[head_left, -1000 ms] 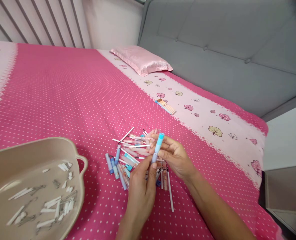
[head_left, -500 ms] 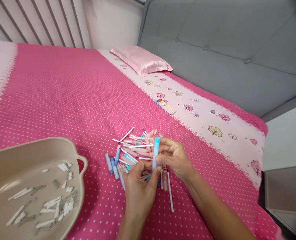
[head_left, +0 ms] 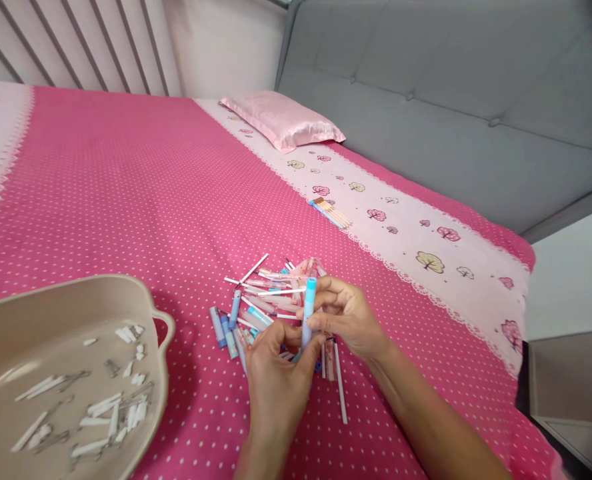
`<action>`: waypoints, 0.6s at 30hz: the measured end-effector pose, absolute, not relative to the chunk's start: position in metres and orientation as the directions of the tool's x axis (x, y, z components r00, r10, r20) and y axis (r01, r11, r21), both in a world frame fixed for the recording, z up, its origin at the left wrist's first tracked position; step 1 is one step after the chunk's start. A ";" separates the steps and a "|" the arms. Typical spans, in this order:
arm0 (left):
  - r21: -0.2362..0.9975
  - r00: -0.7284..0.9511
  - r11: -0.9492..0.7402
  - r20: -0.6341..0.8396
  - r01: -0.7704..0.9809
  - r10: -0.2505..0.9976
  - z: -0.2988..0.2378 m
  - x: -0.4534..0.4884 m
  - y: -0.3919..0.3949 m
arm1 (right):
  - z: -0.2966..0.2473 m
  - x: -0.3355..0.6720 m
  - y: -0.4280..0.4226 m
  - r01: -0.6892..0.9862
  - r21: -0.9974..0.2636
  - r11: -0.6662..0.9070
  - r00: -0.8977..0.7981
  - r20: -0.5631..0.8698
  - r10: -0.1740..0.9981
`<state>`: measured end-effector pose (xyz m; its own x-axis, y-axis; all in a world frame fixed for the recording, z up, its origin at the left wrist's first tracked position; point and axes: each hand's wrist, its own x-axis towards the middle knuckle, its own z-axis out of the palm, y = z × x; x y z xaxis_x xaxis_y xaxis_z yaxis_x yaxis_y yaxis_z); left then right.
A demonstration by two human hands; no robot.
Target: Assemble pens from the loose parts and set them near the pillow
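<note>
Both my hands grip one slim pen barrel [head_left: 307, 317], pale lilac with a bright blue upper end, held nearly upright. My left hand [head_left: 283, 357] pinches its lower end between thumb and fingers. Higher up, the fingers of my right hand [head_left: 343, 317] close round its middle. Beneath and behind them lies a loose heap of pen parts on the bedspread: pink translucent barrels [head_left: 279, 280], blue and lilac tubes [head_left: 229, 337], and thin white sticks with dark tips [head_left: 341, 383]. My hands cover part of the heap.
A beige plastic basin [head_left: 121, 283] stands at the left with small white and clear pieces in it. Farther back lies a row of wooden-coloured sticks beside a blue pen [head_left: 330, 213]. A pink pillow [head_left: 286, 120] rests by the grey headboard [head_left: 426, 73].
The pen barrel and both hands have shifted very slightly left and down. The heap, the basin and the other things look the same.
</note>
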<state>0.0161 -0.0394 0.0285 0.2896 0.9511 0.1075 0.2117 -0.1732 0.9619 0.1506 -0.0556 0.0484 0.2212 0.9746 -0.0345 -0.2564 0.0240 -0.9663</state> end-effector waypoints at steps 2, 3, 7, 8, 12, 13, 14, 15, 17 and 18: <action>0.965 0.290 -0.169 0.106 0.201 0.951 0.029 0.016 -0.038 | 0.048 0.150 -0.056 -0.225 -0.974 0.035 0.229 -0.018 0.973; 0.968 0.286 -0.165 0.106 0.191 0.952 0.029 0.016 -0.038 | 0.048 0.151 -0.056 -0.201 -0.978 0.053 0.229 0.006 0.973; 0.985 0.206 -0.111 0.082 0.132 0.975 0.028 0.015 -0.035 | 0.055 0.156 -0.059 -0.021 -0.990 0.140 0.210 0.133 0.969; 0.988 0.180 -0.099 0.076 0.118 0.981 0.028 0.015 -0.034 | 0.058 0.159 -0.061 0.046 -0.989 0.140 0.194 0.146 0.970; 0.985 0.130 -0.108 0.091 0.131 0.987 0.027 0.013 -0.032 | 0.075 0.169 -0.072 0.349 -0.937 -0.021 -0.114 -0.064 0.991; 0.983 0.124 -0.114 0.096 0.144 0.988 0.027 0.013 -0.032 | 0.078 0.170 -0.074 0.449 -0.892 -0.048 -0.191 -0.148 0.970; 0.980 0.119 -0.119 0.101 0.158 0.988 0.027 0.013 -0.032 | 0.081 0.170 -0.077 0.552 -0.832 -0.050 -0.238 -0.215 0.947; 0.978 0.113 -0.124 0.106 0.168 0.988 0.026 0.013 -0.032 | 0.083 0.168 -0.078 0.649 -0.760 -0.035 -0.250 -0.256 0.934; 0.977 0.104 -0.126 0.110 0.172 0.989 0.026 0.013 -0.033 | 0.085 0.163 -0.080 0.795 -0.606 0.008 -0.223 -0.281 0.933; 0.978 0.104 -0.124 0.107 0.167 0.989 0.026 0.014 -0.033 | 0.084 0.160 -0.081 0.839 -0.545 0.018 -0.202 -0.281 0.938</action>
<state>0.0137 -0.0329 0.0262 0.1044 0.9887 0.1074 0.1674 -0.1239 0.9781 0.1595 -0.0808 0.0842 -0.2022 0.9382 -0.2810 0.8385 0.0176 -0.5445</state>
